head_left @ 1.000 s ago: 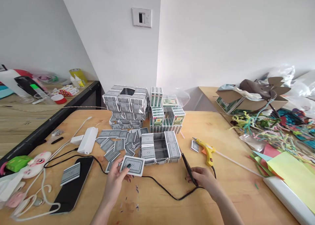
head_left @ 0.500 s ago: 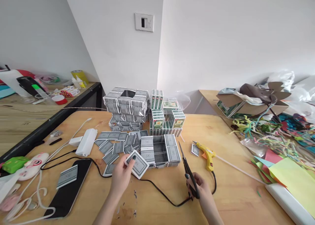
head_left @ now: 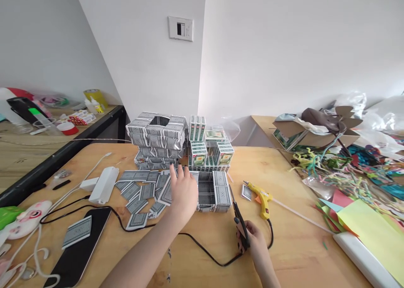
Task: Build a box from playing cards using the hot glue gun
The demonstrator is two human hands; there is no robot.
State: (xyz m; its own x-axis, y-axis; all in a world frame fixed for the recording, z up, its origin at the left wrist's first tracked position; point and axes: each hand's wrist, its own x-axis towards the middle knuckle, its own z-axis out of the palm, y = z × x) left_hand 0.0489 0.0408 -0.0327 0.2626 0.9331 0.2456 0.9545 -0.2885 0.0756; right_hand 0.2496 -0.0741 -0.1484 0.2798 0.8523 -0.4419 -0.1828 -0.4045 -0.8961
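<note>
My left hand reaches over the near left part of an open-topped box covered in grey-backed playing cards. Its fingers point away from me, and its thumb is hidden. A patterned playing card sticks out on the hand's left side, seemingly gripped beneath the fingers. Loose playing cards lie spread to the left. Black-handled scissors are in my right hand, blades pointing away beside the box's right side. The yellow glue gun lies to the right, by a small card piece.
Behind stand stacked card-covered boxes and green-and-white card packs. A black phone, white adapter and cables lie left. Coloured paper and pipe cleaners are on the right. A black cord crosses the front.
My left hand has moved up and away from me, from the table in front of the box to its left part. The right hand still holds the scissors; the view has shifted slightly.
</note>
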